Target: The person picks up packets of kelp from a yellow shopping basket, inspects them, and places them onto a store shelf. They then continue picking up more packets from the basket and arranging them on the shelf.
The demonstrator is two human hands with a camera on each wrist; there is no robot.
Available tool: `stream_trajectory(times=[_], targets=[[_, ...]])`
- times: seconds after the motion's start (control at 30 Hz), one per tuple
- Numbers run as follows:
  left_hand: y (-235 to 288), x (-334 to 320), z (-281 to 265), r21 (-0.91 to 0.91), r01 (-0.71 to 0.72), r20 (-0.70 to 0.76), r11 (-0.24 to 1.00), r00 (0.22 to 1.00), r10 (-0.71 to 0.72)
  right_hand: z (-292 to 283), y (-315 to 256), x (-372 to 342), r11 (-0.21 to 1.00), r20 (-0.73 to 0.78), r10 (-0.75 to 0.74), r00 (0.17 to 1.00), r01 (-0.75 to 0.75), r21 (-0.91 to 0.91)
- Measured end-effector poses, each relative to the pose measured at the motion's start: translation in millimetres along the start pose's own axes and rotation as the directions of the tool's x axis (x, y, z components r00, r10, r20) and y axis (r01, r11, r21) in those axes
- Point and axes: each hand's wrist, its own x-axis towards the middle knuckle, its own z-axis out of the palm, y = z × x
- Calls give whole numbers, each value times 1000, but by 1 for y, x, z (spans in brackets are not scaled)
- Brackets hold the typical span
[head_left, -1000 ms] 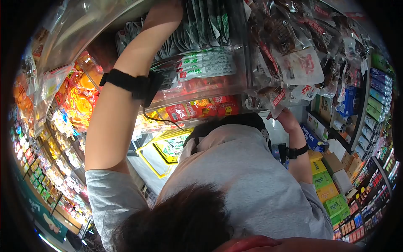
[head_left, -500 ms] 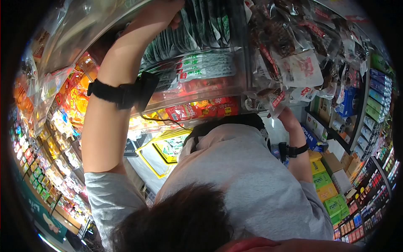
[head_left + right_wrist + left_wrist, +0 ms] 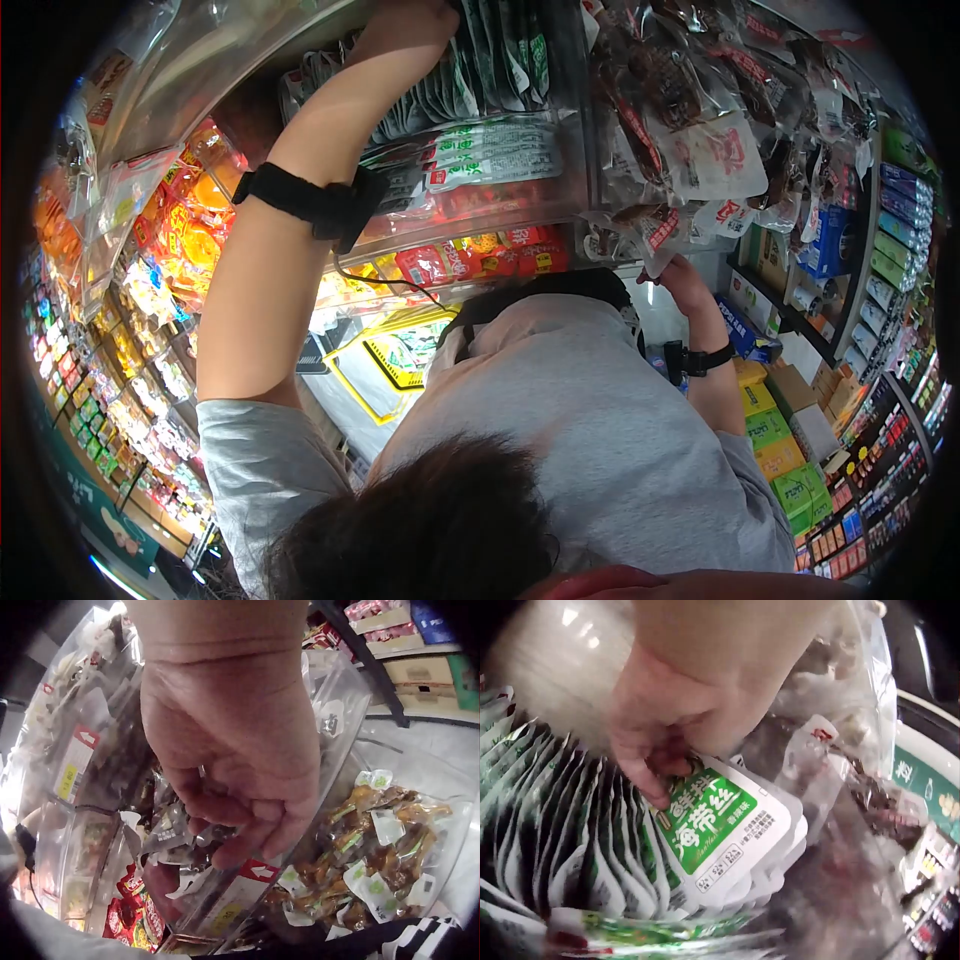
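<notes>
My left hand (image 3: 682, 712) reaches into a clear bin and pinches the top edge of a green and white packet of kelp strips (image 3: 712, 817) in the left wrist view. More of these packets (image 3: 577, 832) stand in a tight row beside it. In the head view, the left hand (image 3: 410, 25) is partly cut off by the top edge, over the row. My right hand (image 3: 232, 772) hangs with loosely curled fingers by the front of another clear bin, close to its price tag (image 3: 240, 896). A clear snack packet (image 3: 660, 250) overhangs near that hand in the head view.
Vacuum-packed dark snacks (image 3: 690, 100) fill the bin at right. Red packets (image 3: 480, 258) lie in a lower bin. A yellow basket (image 3: 385, 365) stands below left, and green and yellow boxes (image 3: 780, 450) are stacked at right. Sauced snacks fill another bin (image 3: 375, 855).
My left hand drew back toward the left, showing its fingers, then reached right and forward again over the kelp packets. The right hand stays nearly where it was.
</notes>
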Motion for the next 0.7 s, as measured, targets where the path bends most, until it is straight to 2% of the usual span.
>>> stream_trajectory(times=[0.07, 0.17, 0.27, 0.37, 0.47, 0.57, 0.67, 0.7], targets=[[32, -10, -33, -199, 166, 181, 966, 975, -130, 1, -1, 0, 1000, 4, -10, 1000, 10, 5], [-5, -8, -11, -525, 218, 217, 822, 969, -119, 1, -1, 0, 1000, -1, -12, 1000, 12, 17], [-7, -13, -18, -617, 247, 223, 747, 965, -134, 2, -1, -1, 1000, -16, -8, 1000, 9, 20], [-18, -12, 5, -604, 241, 160, 760, 971, -180, 2, -2, -1, 999, -5, -39, 999, 39, 14], [1, -8, 0, -341, 226, 165, 913, 970, -178, 2, -3, 2, 999, -6, -38, 999, 38, 2], [3, -2, 15, -157, 206, 166, 966, 970, -180, 1, -1, 5, 1000, -8, -29, 1000, 29, -1], [-3, -1, 29, -9, 23, -20, 1000, 1000, -24, 0, -2, 6, 999, -9, -25, 1000, 25, -22], [-1, -2, 27, -1, 37, -24, 999, 999, -37, 0, -2, 6, 999, -9, -23, 1000, 22, -31]])
